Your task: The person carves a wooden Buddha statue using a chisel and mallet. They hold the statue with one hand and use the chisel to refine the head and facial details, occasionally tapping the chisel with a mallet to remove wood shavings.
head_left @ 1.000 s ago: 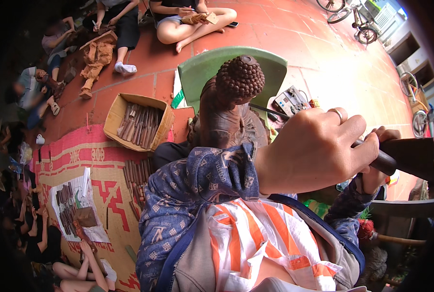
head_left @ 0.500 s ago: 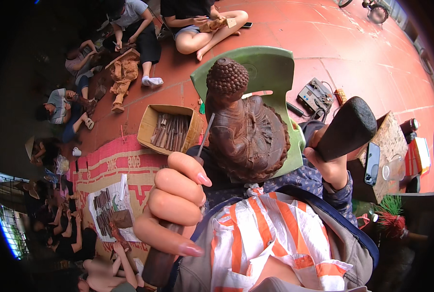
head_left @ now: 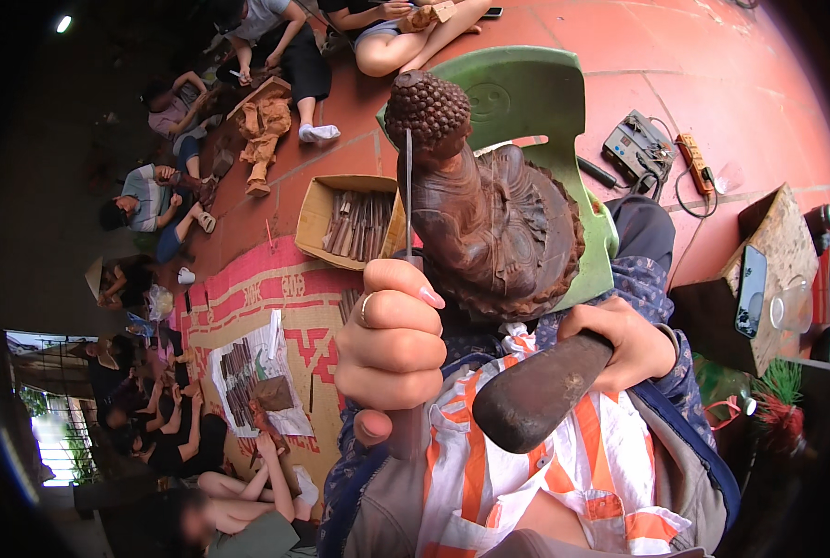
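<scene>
A dark brown carved wooden Buddha statue [head_left: 499,219] sits tilted on a green plastic chair [head_left: 536,88] in front of me. My left hand [head_left: 392,339] is closed around the handle of a chisel [head_left: 408,200]. The chisel's long thin blade points away from me, its tip at the side of the statue's curled head; I cannot tell whether it touches. My right hand [head_left: 634,344] grips a dark wooden mallet [head_left: 536,400] by its narrow end. The mallet's thick end points toward the lower left, near the chisel handle but apart from it.
A cardboard box [head_left: 317,219] of chisels stands left of the chair. More tools lie on paper [head_left: 289,409] over a patterned mat [head_left: 247,298]. At right are a grey electric unit [head_left: 638,149], an orange power strip [head_left: 694,158] and a block bearing a phone [head_left: 751,293]. Several people sit at left.
The mallet has swung from the upper right down toward my left hand. My left hand has closed more tightly and shifted up and right, and the chisel now stands more upright. The whole view has shifted.
</scene>
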Action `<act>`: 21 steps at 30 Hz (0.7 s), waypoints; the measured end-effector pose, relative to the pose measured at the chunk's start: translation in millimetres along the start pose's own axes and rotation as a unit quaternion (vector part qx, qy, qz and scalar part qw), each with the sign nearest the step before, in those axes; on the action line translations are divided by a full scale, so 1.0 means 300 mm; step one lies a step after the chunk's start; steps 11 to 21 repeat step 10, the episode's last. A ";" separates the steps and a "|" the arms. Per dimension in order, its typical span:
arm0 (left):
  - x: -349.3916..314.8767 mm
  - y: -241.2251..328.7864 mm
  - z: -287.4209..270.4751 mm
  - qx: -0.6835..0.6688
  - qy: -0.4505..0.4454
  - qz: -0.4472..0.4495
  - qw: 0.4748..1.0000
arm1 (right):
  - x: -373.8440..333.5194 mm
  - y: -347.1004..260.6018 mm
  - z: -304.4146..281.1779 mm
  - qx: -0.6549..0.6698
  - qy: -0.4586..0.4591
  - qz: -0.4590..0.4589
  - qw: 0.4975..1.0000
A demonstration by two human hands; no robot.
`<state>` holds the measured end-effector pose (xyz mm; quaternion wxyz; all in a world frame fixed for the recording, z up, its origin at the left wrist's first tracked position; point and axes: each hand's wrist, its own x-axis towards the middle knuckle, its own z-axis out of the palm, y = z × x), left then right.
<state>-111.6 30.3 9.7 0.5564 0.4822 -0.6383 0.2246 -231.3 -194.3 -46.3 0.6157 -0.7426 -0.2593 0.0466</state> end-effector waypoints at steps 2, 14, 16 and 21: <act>-0.004 -0.002 -0.006 -0.011 -0.010 -0.003 1.000 | 0.021 -0.002 0.013 0.014 -0.028 -0.038 0.999; 0.016 0.009 -0.036 -0.021 -0.070 -0.033 0.997 | 0.047 0.001 0.033 0.040 -0.068 -0.092 0.993; 0.016 0.009 -0.036 -0.021 -0.070 -0.033 0.997 | 0.047 0.001 0.033 0.040 -0.068 -0.092 0.993; 0.016 0.009 -0.036 -0.021 -0.070 -0.033 0.997 | 0.047 0.001 0.033 0.040 -0.068 -0.092 0.993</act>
